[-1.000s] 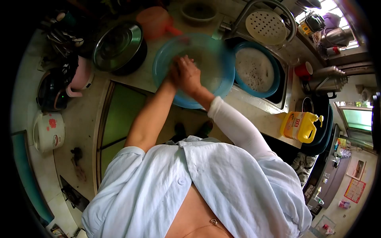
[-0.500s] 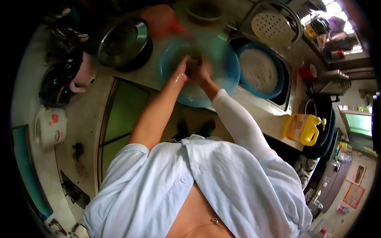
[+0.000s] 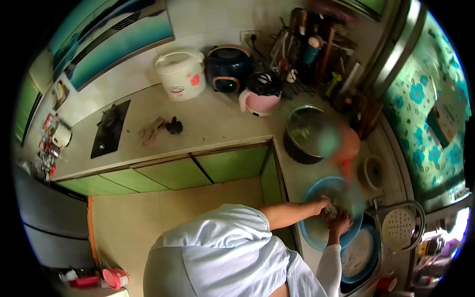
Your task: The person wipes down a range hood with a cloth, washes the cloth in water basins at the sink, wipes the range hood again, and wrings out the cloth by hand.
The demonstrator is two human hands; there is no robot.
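Both of my hands are over the blue basin (image 3: pixel 306 232) on the counter. My left hand (image 3: pixel 319 205), at the end of the bare forearm, has its fingers curled at a wet, grey-brown lump (image 3: pixel 329 213). My right hand (image 3: pixel 340 224), below the white sleeve, closes on the lump's other side. What kind of thing the lump is cannot be made out, and the fingers partly cover it. Cloudy liquid shows in the basin. A second blue basin (image 3: pixel 374 247) with pale liquid sits in the sink beside my right hand.
Near the basin are a dark pot (image 3: pixel 302 154), a red-orange colander-like item (image 3: pixel 349 143) and a round dish (image 3: pixel 372 172). A curved faucet (image 3: pixel 420 218) arches by a perforated disc (image 3: pixel 399 227). Farther off stand a pink kettle (image 3: pixel 263 102), dark cooker (image 3: pixel 229 69) and white rice cooker (image 3: pixel 181 76).
My head has turned left, so the basin and hands now appear at lower right and the long counter shows. Both hands stay together at the blue basin.
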